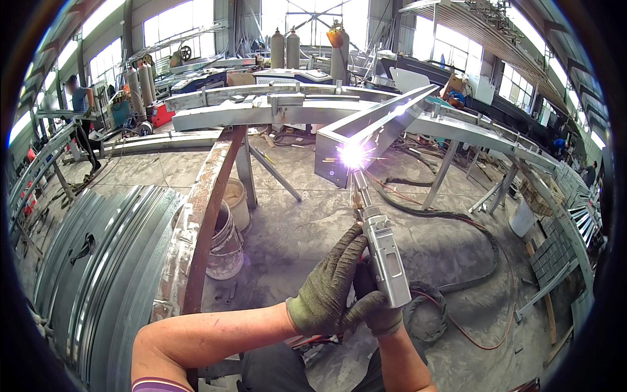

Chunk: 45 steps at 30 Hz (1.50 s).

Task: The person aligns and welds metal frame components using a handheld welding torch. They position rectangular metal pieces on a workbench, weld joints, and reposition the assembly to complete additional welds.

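A silver hand-held welding gun (389, 264) points away from me, its nozzle at a bright, sparking weld spot (353, 155). That spot lies on the near end of a grey metal channel (332, 157), which rests tilted across the frame. My right hand (382, 315), in a dark glove, is closed around the gun's grip, its fingers partly hidden by my left hand. In an olive-grey glove, my left hand (330, 281) presses against the gun's left side near its front, closed on it. Glare hides the exact seam.
A long curved steel frame (228, 117) spans ahead, with a rusty beam (212, 215) running toward me on the left. Buckets (225, 245) stand beside that beam. Long metal strips (108, 255) lie at left. A black hose (480, 225) loops across the floor. A person (81, 101) stands far left.
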Tool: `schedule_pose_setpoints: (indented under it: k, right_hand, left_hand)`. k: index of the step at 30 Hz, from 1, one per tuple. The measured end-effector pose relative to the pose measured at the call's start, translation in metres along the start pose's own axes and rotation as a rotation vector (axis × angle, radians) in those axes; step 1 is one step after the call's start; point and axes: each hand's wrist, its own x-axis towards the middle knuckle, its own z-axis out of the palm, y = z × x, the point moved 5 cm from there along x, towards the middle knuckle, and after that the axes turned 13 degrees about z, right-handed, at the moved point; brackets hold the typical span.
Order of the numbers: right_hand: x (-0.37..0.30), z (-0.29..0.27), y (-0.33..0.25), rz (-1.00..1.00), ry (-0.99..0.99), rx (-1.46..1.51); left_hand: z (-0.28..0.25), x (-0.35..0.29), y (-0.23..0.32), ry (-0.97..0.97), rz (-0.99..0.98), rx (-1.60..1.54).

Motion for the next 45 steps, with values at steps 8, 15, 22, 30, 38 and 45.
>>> schedule_pose_setpoints:
  k: [8,15,22,30,38,45]
  right_hand:
    - [-0.001,-0.001,-0.003,-0.071,0.039,-0.051]
    - [-0.002,0.0,-0.008,-0.137,0.037,-0.173]
    - [0.0,-0.001,-0.014,-0.17,0.02,-0.208]
    - [-0.002,0.001,-0.008,-0.123,0.012,-0.136]
    - [-0.006,-0.001,-0.002,-0.015,-0.002,0.012]
    - [-0.005,-0.003,-0.006,-0.092,0.001,-0.084]
  left_hand:
    - [0.0,-0.001,0.0,0.002,-0.028,-0.009]
    - [0.002,-0.001,0.0,0.003,-0.032,-0.014]
    - [0.002,-0.001,0.003,0.013,-0.032,-0.035]
    - [0.005,-0.006,-0.001,0.0,-0.056,-0.019]
    - [0.007,-0.004,0.0,0.011,-0.06,-0.034]
    - [0.007,-0.003,0.001,0.01,-0.05,-0.028]
